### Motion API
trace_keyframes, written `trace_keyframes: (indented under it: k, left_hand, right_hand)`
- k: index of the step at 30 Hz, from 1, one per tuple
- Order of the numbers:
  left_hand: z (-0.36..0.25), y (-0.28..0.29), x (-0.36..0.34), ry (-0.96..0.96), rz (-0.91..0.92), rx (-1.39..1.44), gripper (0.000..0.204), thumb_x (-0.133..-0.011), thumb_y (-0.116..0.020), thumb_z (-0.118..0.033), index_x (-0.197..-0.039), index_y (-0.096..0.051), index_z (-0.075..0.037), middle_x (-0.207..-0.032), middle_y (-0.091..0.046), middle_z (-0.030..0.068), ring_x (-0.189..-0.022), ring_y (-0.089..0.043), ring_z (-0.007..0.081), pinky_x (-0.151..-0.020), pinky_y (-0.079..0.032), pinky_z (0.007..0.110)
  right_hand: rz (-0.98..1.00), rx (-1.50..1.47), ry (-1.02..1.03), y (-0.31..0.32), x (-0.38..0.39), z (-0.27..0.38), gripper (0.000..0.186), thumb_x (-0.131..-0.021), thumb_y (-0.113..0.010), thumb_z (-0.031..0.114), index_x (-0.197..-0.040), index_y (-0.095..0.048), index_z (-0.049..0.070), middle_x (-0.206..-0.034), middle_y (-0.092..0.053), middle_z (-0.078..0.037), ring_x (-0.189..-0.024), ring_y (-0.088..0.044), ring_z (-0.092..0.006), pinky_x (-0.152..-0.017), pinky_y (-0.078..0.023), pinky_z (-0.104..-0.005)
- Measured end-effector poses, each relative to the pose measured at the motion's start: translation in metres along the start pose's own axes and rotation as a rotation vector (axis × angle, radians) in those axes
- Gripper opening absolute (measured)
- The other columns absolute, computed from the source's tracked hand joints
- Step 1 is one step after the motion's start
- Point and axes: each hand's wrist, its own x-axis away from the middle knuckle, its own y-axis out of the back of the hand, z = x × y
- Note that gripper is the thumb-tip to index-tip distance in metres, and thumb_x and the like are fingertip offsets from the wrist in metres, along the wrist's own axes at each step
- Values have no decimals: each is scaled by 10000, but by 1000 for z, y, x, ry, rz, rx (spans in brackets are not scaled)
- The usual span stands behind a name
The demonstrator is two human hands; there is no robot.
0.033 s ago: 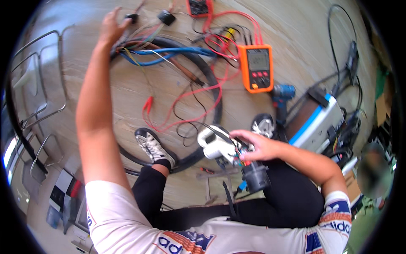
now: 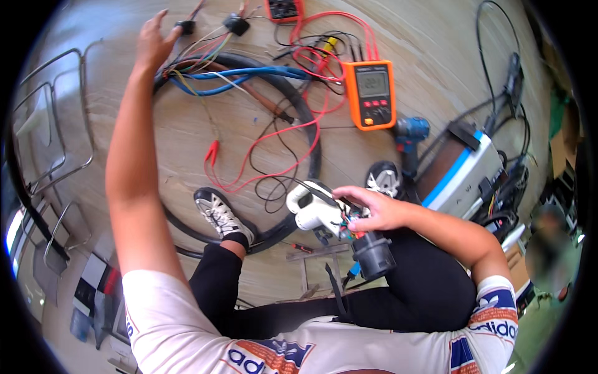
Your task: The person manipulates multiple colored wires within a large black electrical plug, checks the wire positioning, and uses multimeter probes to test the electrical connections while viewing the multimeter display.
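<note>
My left hand [image 2: 153, 45] reaches far forward at the upper left. Its fingers are apart, with the thumb close to a small black block [image 2: 185, 27] on wires; whether they touch I cannot tell. My right hand [image 2: 375, 210] is closed on a white charging plug [image 2: 319, 212] above my right leg. The plug's body is opened, so coloured wires show by my fingers, and its black round end [image 2: 374, 255] points toward me. Past my feet lies a thick black cable [image 2: 313, 146], with blue, brown and thin coloured cores [image 2: 218, 78] spreading from its end.
An orange multimeter [image 2: 370, 96] lies ahead with red leads, beside a second, red meter [image 2: 284, 9]. A red clip [image 2: 212, 153] rests on the floor. To the right are a blue drill [image 2: 411, 134] and a white-and-blue box [image 2: 458, 171]; metal chair frames [image 2: 87, 106] stand left.
The whole view has shifted slightly left. Digits on the orange multimeter's screen differ. Both hands keep about the same places and poses.
</note>
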Motion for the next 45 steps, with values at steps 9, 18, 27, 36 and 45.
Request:
trace_keyframes:
  k: [9,18,27,36,45]
  left_hand:
    - [-154,109,105,122,266,562,345,-954,-659,-76,-1295,-617,-56,-1122,-659,63,-1010,-634,130,-846,-547,312]
    - [-289,157,232,-51,986,712,264,-889,-693,-145,-1086,-655,27,-917,-706,170,-831,-694,293,-750,-545,370]
    - [-325,176,282,100,969,734,300,-921,-673,-180,-1138,-652,26,-922,-710,148,-866,-698,234,-776,-551,357]
    - [-352,104,313,-93,589,673,504,-842,-720,-206,-1289,-570,-29,-1132,-631,198,-1017,-636,334,-907,-506,437]
    - [-345,46,304,-118,604,762,248,-912,-654,-178,-1117,-646,-38,-970,-686,178,-978,-655,371,-853,-519,437]
  right_hand:
    - [-80,-68,118,-5,6,-21,807,-864,-782,227,-1508,-345,12,-1474,-451,-173,-1405,-404,-249,-1196,-278,-396]
    - [-188,-99,69,-10,13,-24,683,-862,-784,225,-1440,-473,35,-1386,-527,-126,-1320,-488,-207,-1131,-361,-352]
    - [-250,48,63,-13,12,-16,568,-890,-700,149,-1406,-516,0,-1312,-629,-97,-1171,-604,-173,-1052,-459,-338]
    - [-213,-128,101,-14,11,-18,514,-903,-687,90,-1387,-542,-6,-1269,-658,-128,-1176,-622,-184,-1015,-482,-311]
    - [-113,-132,83,-16,6,-12,635,-863,-666,67,-1448,-446,-51,-1304,-635,-216,-1229,-608,-232,-1074,-457,-356]
